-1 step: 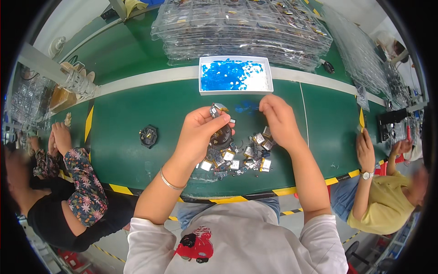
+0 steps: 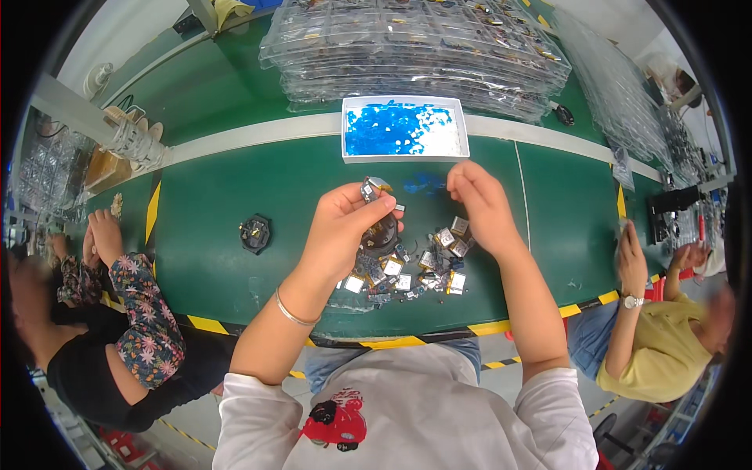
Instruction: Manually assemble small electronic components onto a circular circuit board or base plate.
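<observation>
My left hand (image 2: 345, 218) is closed around a round black device housing (image 2: 381, 233). A small silver battery (image 2: 379, 184) with a bit of circuit board sticks up past its thumb and fingertips, seemingly joined to the housing. My right hand (image 2: 481, 202) is raised to the right with thumb and fingertips pinched together; whatever may be between them is too small to make out. Small blue film pieces (image 2: 424, 183) lie on the green mat between the hands. Below them is a loose pile of silver batteries (image 2: 392, 267) and small black parts.
A white box (image 2: 405, 159) of blue and white bits stands ahead. Behind it are stacked clear plastic trays (image 2: 415, 66). Another black housing (image 2: 254, 234) lies at left. Co-workers sit on both sides, one's hand (image 2: 631, 262) at the right table edge. Yellow-black tape (image 2: 392, 343) marks the near edge.
My right hand has shifted very slightly to the right, still pinched. My left hand and the housing stay put. The right co-worker's hand has moved a little.
</observation>
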A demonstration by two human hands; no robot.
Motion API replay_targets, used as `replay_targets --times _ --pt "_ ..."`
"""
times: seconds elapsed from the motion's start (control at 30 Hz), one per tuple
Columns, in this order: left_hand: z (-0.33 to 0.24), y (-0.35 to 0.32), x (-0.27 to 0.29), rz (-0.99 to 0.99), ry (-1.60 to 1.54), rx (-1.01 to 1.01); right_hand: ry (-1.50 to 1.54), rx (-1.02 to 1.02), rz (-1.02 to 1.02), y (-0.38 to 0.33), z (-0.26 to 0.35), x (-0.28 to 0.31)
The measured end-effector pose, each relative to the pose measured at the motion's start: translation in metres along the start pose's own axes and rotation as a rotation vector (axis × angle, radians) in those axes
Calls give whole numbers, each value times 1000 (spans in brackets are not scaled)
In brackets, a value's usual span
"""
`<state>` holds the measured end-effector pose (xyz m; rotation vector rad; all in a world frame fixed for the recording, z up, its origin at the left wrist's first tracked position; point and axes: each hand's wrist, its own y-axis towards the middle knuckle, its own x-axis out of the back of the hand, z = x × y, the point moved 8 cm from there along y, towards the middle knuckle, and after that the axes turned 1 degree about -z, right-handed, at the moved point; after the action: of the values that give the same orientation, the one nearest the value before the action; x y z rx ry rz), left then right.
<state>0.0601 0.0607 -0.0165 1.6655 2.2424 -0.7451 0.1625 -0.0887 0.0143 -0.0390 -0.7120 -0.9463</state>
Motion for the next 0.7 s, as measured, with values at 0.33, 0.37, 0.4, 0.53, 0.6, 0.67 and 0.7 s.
replay_targets --times 0.33,0.37,0.4,0.53,0.6,0.67,0.7 --pt "8 0 -7 23 28 16 760 -23 144 -12 26 -4" --pt "9 -1 -4 10 29 14 494 107 56 -13 40 2" --pt "10 -1 -6 33 25 21 315 230 53 -14 56 4" --pt "14 3 -3 6 -7 -7 74 297 -37 -24 74 -10" --pt "12 1 -9 31 -38 35 33 264 -81 -24 69 -11" --pt "12 0 -11 55 -69 76 38 277 -96 -22 70 -9" --pt "14 -1 -10 67 -79 105 43 292 -110 -22 72 -7"
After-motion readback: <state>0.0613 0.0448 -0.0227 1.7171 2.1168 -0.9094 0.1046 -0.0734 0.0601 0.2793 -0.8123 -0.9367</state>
